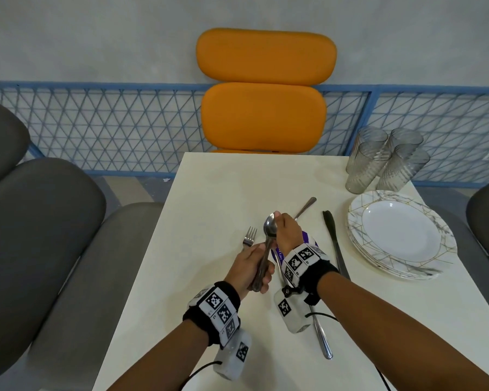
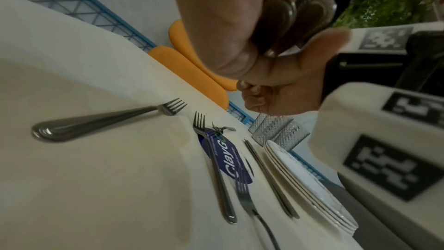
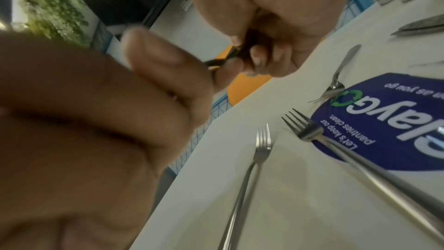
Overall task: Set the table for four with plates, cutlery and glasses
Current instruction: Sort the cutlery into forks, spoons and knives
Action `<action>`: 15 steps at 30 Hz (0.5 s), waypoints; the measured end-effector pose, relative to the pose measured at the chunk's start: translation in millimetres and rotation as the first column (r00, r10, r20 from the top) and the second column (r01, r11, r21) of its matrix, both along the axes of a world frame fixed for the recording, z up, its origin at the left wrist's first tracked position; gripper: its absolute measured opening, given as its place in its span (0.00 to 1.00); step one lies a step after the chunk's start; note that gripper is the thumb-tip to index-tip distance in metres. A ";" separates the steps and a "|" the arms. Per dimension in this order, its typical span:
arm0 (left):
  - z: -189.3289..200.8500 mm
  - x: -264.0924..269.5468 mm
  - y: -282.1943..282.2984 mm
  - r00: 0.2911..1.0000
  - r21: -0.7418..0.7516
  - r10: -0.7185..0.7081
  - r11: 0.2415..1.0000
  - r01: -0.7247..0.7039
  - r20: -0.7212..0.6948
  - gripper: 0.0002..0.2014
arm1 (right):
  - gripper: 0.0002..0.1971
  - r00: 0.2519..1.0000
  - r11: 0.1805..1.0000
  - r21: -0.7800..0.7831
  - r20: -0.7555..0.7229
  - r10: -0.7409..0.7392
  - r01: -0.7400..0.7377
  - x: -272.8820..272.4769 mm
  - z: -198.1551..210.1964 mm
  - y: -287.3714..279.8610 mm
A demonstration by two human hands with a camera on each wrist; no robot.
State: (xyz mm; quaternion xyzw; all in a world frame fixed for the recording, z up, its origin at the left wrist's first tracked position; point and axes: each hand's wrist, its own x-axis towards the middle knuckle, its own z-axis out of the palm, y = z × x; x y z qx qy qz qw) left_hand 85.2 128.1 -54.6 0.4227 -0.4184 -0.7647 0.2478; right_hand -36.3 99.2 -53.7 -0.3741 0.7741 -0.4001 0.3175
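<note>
Both hands meet above the white desk [image 1: 209,187]. The left hand [image 1: 250,268] is clenched around the handles of a bundle of spoons [image 1: 267,246]; the right hand [image 1: 287,231] pinches the top spoon's bowl. Forks [image 2: 96,121], stacked plates [image 1: 401,238] and glasses [image 1: 384,162] rest on the desk; an orange chair [image 1: 264,88] stands beyond.

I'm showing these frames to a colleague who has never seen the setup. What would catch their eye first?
Probably the two hands meeting over the middle of the white table: the left hand grips a bundle of spoons by the handles while the right hand pinches at the bowls. Next, the bright orange chair at the far end, and the stack of marbled plates with clustered glasses at the right edge.
</note>
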 end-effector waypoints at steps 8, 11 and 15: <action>1.4 -5.5 0.5 0.986 0.065 -0.117 0.992 0.110 0.119 0.14 | 0.21 0.993 0.994 -0.032 -0.042 -0.107 0.105 -1.1 3.5 4.5; 1.0 -5.4 -2.6 0.977 0.058 -0.139 0.990 0.131 0.163 0.15 | 0.21 0.994 0.993 -0.042 0.001 -0.113 0.113 -5.1 3.2 6.6; -2.9 -13.6 -5.2 0.976 -0.005 -0.034 0.999 0.036 0.216 0.17 | 0.22 0.985 0.996 0.083 0.160 -0.058 0.045 0.3 -2.3 10.3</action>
